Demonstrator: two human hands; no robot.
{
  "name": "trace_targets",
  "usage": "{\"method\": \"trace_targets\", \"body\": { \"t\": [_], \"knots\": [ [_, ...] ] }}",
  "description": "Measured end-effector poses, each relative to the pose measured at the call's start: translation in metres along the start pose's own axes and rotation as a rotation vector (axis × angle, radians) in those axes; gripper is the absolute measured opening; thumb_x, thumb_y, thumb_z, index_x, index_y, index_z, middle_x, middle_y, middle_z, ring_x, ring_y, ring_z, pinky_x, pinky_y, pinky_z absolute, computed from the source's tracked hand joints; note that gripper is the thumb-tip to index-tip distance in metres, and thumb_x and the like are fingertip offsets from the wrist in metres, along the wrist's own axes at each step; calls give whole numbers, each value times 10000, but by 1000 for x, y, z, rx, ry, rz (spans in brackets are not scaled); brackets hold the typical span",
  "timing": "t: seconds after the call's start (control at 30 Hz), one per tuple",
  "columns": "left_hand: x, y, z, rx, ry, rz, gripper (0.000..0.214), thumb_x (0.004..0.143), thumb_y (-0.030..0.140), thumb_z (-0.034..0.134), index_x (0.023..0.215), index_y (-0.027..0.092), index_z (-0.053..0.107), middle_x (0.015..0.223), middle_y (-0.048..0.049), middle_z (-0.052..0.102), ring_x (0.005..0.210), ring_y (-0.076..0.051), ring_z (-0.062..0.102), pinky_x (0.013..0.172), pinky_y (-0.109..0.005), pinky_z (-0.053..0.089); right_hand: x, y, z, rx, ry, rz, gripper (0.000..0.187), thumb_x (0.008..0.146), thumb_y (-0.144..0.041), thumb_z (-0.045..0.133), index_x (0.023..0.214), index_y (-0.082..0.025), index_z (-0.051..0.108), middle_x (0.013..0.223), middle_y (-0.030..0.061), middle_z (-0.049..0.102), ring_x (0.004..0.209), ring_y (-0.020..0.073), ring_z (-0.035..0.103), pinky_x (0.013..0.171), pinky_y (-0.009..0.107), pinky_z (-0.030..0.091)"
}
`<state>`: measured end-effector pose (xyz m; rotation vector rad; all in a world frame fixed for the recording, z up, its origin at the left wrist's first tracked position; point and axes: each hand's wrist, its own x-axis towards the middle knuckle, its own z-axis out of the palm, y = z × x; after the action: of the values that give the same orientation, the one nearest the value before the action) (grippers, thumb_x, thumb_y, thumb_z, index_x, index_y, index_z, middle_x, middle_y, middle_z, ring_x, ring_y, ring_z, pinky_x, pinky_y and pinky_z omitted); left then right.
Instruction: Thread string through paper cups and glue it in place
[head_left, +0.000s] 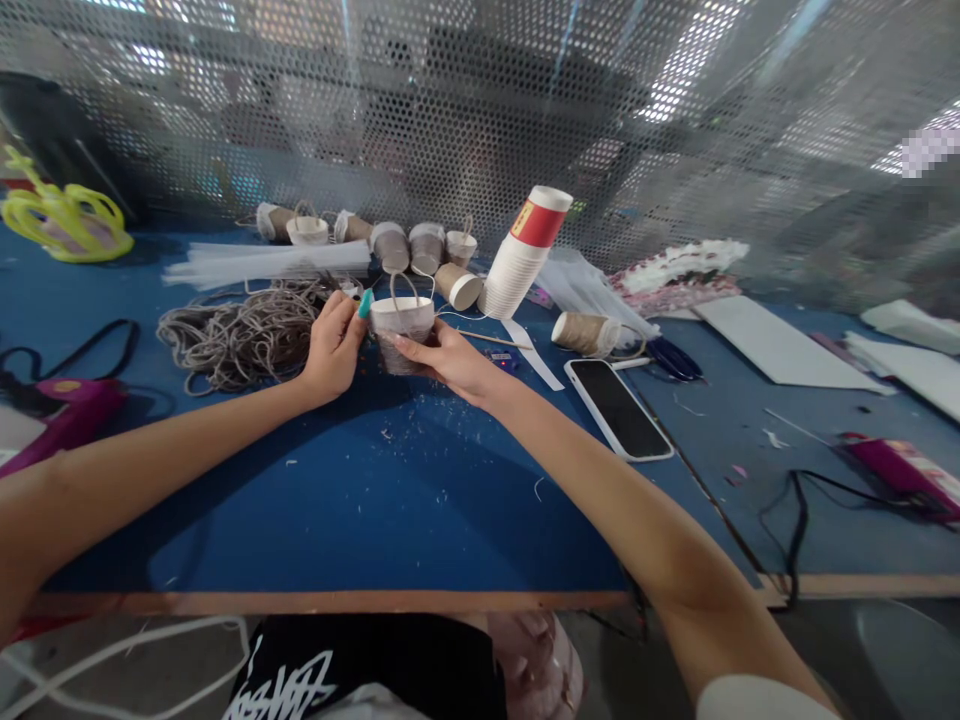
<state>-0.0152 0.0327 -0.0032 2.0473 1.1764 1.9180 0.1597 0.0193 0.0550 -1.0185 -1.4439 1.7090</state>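
Observation:
My right hand (450, 358) grips a paper cup (403, 322) wrapped in grey cord around its outside, its white rim facing up and a cord loop rising above it like a handle. Just left of the cup, my left hand (335, 345) is closed with the fingers curled. A teal piece (365, 303) shows at its thumb tip, close to the cup's rim; whether it is worn or held is unclear. Anything inside the curled fingers is hidden. Behind that hand lies a tangled heap of grey cord (240, 335).
Several cord-wrapped cups (390, 246) line the back beside translucent strips (266, 262). A leaning stack of white paper cups (517, 265) stands behind my right hand. Rightward lie a phone (619, 408), dark-handled scissors (673, 358) and a purple glue gun (904, 475); another glue gun (82, 405) lies left.

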Motion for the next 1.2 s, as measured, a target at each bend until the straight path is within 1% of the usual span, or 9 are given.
{"method": "trace_targets", "body": {
  "t": [0.3,0.47,0.6,0.73,0.83,0.93,1.0,1.13,1.2],
  "knots": [
    [-1,6,-2,-93,18,0,482,973,521,422,628,184,410,699,10,385,642,-123,405,659,-297,429,-5,-2,-2,24,-97,33,528,772,-356,742,1232,-210,529,1372,95,578,1250,232,566,1051,401,503],
    [-9,-5,4,-215,100,-12,323,907,571,516,1065,290,497,984,-23,457,921,-180,521,857,-365,494,-5,-3,-3,9,-84,-8,528,783,-399,724,1246,-236,529,1382,77,574,1225,224,585,1037,383,513],
    [-14,-15,10,-345,-165,-31,849,712,642,725,1351,352,249,1363,-96,363,1263,-279,453,998,-448,479,-4,1,-1,3,-87,-51,547,793,-443,704,1272,-257,514,1394,64,566,1244,213,568,1032,350,510],
    [-14,-12,11,-433,-324,-73,979,672,535,812,1377,324,166,1351,-146,418,1231,-317,528,930,-450,541,-5,-3,-2,-168,-124,-45,499,842,-529,611,1231,-220,557,1254,89,648,1173,232,602,996,376,519],
    [-12,-10,10,-456,-267,-129,968,665,449,839,1356,331,171,1282,-124,478,1148,-295,593,882,-438,566,-14,-22,-13,-539,31,-56,541,788,-607,639,1109,-171,619,1010,120,699,991,276,656,904,439,547],
    [-10,-13,11,-439,-208,-203,960,642,369,855,1334,324,192,1244,-106,506,1111,-275,609,906,-457,553,-32,-42,-30,-1037,421,-174,583,772,-588,668,1120,-126,594,980,156,669,975,321,649,852,480,534],
    [-9,-15,13,-423,-192,-249,931,633,325,849,1312,309,213,1243,-107,508,1116,-272,601,921,-472,541,-44,-45,-40,-1339,661,-144,594,838,-579,584,1131,-62,569,1069,232,636,1015,373,634,839,528,515],
    [-8,-16,14,-439,-223,-307,886,620,312,840,1277,292,245,1194,-96,513,1054,-257,614,860,-464,556,-56,-18,-49,-1508,713,134,907,742,-771,539,1145,41,537,1044,334,608,1017,448,623,778,534,520],
    [-7,-17,13,-457,-231,-292,886,591,325,862,1248,297,269,1212,-87,489,1015,-236,624,839,-439,562,-57,-3,-52,-1593,726,173,950,717,-782,552,1134,72,543,1067,363,593,1041,464,607,807,531,508]
  ]
}}
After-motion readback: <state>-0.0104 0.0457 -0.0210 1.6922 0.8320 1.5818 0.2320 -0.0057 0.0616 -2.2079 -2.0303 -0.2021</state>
